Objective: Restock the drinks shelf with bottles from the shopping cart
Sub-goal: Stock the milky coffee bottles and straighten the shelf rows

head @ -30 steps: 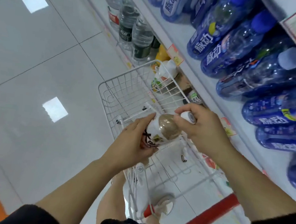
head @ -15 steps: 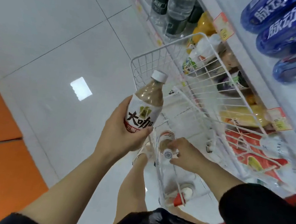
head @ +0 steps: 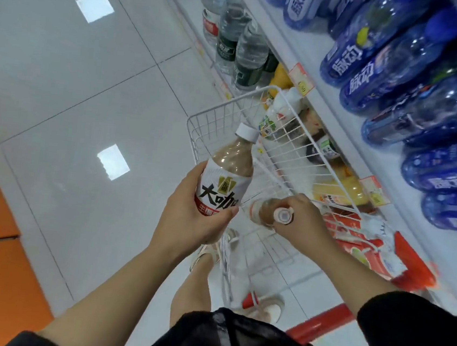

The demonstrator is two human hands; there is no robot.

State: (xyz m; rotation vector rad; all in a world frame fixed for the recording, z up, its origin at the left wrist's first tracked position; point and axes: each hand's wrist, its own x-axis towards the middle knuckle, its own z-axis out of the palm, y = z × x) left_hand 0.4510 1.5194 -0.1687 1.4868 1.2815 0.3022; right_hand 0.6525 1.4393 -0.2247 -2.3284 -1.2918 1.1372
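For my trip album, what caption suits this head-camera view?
Left hand grips a brown drink bottle; right hand grips a second bottle at the white wire cart.

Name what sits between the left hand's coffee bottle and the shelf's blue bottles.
Head view: the cart's wire wall and the shelf edge separate coffee bottle from blue bottles.

The bottle [head: 228,173] in the left hand [head: 188,219] is showing beige-brown liquid, a white cap and a white label, black-lettered and red-banded. The second bottle [head: 263,211] in the right hand [head: 304,223] is showing a white cap; blue bottles [head: 401,70] beyond it are carrying white lettering.
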